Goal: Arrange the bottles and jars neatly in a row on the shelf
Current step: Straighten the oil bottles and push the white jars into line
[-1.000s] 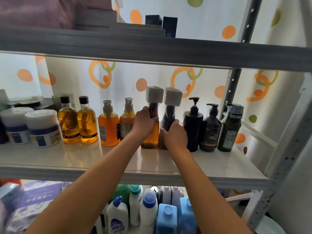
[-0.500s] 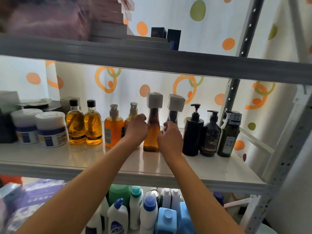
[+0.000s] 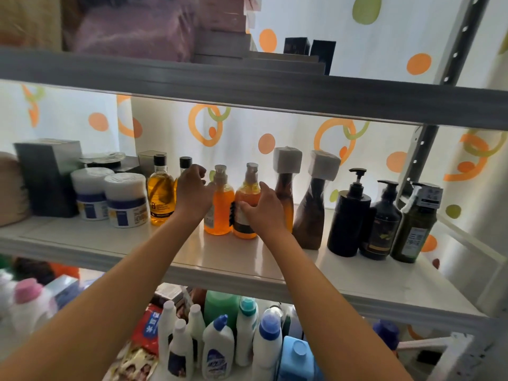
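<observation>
On the middle shelf (image 3: 247,259), seen from the head camera, bottles and jars stand upright in a line from left to right: two white jars with blue bands (image 3: 110,199) touching each other, an amber bottle with a black cap (image 3: 160,196), a second black-capped bottle (image 3: 184,166) mostly hidden behind the left hand (image 3: 193,195), two orange pump bottles (image 3: 220,210) side by side, two brown bottles with white foam-wrapped tops (image 3: 313,204), then a black pump bottle (image 3: 348,221), a dark pump bottle (image 3: 383,224) and a dark green bottle (image 3: 415,232) at the right end. The left hand is loosely curled between the second amber bottle and the left orange pump bottle, fingers bent toward both; whether it actually grips either one cannot be told. The right hand (image 3: 262,213) is partly open, its fingers and thumb spread around the right orange pump bottle (image 3: 246,204) and touching its side, not fully closed on it (the palm is turned away). Below, white and blue cleaning bottles (image 3: 220,350) crowd the lower shelf.
</observation>
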The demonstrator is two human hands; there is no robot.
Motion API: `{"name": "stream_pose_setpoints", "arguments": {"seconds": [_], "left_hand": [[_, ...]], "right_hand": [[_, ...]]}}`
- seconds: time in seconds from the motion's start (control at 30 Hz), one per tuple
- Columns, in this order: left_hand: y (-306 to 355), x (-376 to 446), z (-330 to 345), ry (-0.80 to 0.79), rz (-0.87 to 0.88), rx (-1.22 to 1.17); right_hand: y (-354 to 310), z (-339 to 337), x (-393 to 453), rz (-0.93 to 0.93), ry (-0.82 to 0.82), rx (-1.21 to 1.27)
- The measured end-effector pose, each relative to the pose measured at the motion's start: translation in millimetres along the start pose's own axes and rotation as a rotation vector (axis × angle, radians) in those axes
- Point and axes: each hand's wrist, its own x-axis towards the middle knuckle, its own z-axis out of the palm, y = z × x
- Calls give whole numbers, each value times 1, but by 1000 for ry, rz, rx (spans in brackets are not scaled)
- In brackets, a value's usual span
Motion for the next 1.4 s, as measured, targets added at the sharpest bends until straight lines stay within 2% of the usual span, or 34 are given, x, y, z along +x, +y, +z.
{"name": "stream_pose_setpoints", "arguments": {"seconds": [0.1, 0.17, 0.43, 0.63, 0.8, 0.97, 1.07, 1.13, 1.2, 1.27, 1.4], "left_hand": [[-5, 7, 2, -185, -26, 96], [-4, 8, 4, -251, -7, 105], [-12, 2, 18, -274, -37, 66], [-9, -1, 26, -271, -29, 38], [-13, -3, 26, -291, -22, 41], [-16, -5, 21, -384, -55, 30], [-19, -5, 17, -424, -70, 0], [-24, -5, 12, -420, -95, -31], [-26, -5, 5, -406, -126, -72], [-27, -6, -3, -357, -101, -66], [-29, -5, -30, -130, -10, -33]], "right_hand": [[-1, 5, 7, 40, 0, -43], [-1, 6, 9, 67, -1, -67], [-2, 9, 6, 30, 64, -197], [-3, 2, 7, 28, 15, -290], [1, 9, 2, 51, 57, -188], [2, 18, -9, 38, 131, -99], [-1, 18, -16, 45, 226, -64], [-3, 20, -24, 19, 286, -27], [-8, 28, -30, -42, 273, -31], [-17, 36, -32, -93, 204, -27], [-49, 49, -31, -127, 27, 25]]}}
